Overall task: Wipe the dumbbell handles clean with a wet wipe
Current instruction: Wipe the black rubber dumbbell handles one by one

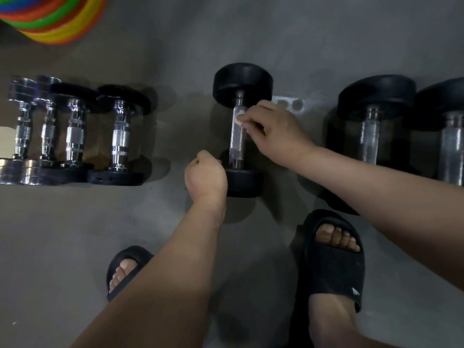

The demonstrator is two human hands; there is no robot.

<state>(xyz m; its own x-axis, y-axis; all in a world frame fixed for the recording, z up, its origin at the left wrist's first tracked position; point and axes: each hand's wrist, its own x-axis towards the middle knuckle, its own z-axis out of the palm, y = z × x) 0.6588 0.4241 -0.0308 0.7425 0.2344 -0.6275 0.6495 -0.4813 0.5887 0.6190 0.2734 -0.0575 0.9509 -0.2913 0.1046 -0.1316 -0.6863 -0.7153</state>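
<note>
A black dumbbell [242, 81] with a silver knurled handle [237, 141] lies on the grey floor in the middle of the head view. My right hand [273, 131] pinches a small white wet wipe [238, 119] against the upper part of that handle. My left hand [206, 174] grips the near black weight head [244, 183] from its left side, fingers curled over its edge. Two larger black dumbbells [371, 121] lie to the right, and several small chrome dumbbells [72, 131] lie in a row to the left.
Stacked coloured rings [52, 16] sit at the top left corner. A white packet-like item [288, 104] lies behind my right hand. My feet in black slides [334, 262] stand on the floor below the dumbbell. Bare grey floor shows between the dumbbell groups.
</note>
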